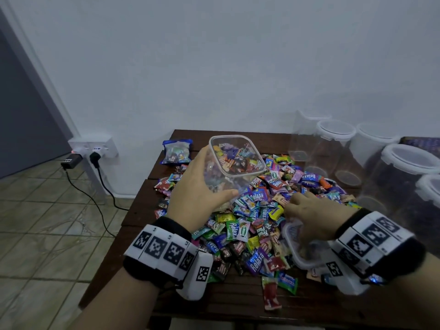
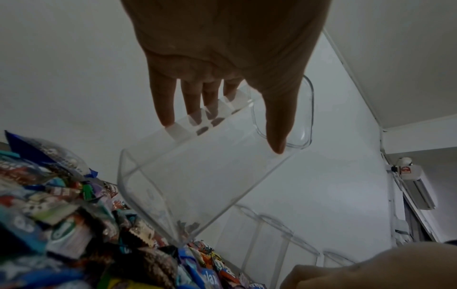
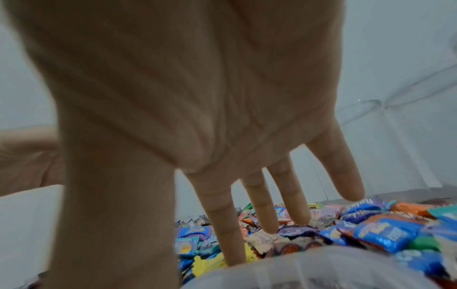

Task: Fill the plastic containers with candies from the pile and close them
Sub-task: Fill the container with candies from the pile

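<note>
A person's left hand (image 1: 197, 186) grips a clear container (image 1: 234, 160), apparently empty, tilted above the candy pile's (image 1: 257, 210) 12 o'clock edge for filling, while the right hand (image 1: 314, 210), fingers spread wide, reaches for candies.

Dark wooden table (image 1: 240, 296), tiled floor (image 1: 47, 225), white wall socket (image 1: 95, 146) with two black plugs.

Head view high, facing down — wrist views low, close — candy pile (image 1: 257, 210) common to all.
</note>
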Demonstrator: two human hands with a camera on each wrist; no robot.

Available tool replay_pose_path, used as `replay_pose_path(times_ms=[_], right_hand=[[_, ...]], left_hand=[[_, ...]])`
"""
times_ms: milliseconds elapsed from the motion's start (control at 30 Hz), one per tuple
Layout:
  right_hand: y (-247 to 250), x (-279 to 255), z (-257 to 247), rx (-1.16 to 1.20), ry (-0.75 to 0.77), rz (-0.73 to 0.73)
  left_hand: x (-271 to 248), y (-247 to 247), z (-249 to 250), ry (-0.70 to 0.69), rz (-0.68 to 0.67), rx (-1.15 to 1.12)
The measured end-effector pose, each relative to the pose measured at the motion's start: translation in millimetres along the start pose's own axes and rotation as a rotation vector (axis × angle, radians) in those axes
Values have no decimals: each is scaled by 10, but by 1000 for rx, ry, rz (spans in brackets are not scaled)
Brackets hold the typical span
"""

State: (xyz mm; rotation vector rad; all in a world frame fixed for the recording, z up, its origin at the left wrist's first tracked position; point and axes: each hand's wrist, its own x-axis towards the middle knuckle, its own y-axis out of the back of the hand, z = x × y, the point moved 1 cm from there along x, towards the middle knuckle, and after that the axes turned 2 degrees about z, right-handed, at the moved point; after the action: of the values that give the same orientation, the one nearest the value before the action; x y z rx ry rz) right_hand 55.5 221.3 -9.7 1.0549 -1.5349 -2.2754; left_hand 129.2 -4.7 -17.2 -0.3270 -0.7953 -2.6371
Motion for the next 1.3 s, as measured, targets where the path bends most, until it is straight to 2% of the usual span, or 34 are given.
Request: replay_pose_path(times_ms=[167,467,700,833,967,1133,1200,1300], right_hand=[[-78,-11,31,7,5,-84],[1,10,47,14,16,-11],[230,-168,147,189,57,-28],[399,-343,123,297,96,44],[638,-495,-99,357,232,211],[846,-564,-736,458,543,353],[830,-508,-1044,429,659,400],[736,-374,-1507,265,726,489]], left_hand=[[-9,-10,25,-1,9,9],[7,-75,96,11,-10,-8],[-2,0,168,18,27,-27],[-15,105,169,10,48,-59],[-35,311,119,-1,108,-51],[-112,672,35,-6,211,-21],[-142,826,-30,-2,271,-14],[-191,1065,-75,-4,308,43]])
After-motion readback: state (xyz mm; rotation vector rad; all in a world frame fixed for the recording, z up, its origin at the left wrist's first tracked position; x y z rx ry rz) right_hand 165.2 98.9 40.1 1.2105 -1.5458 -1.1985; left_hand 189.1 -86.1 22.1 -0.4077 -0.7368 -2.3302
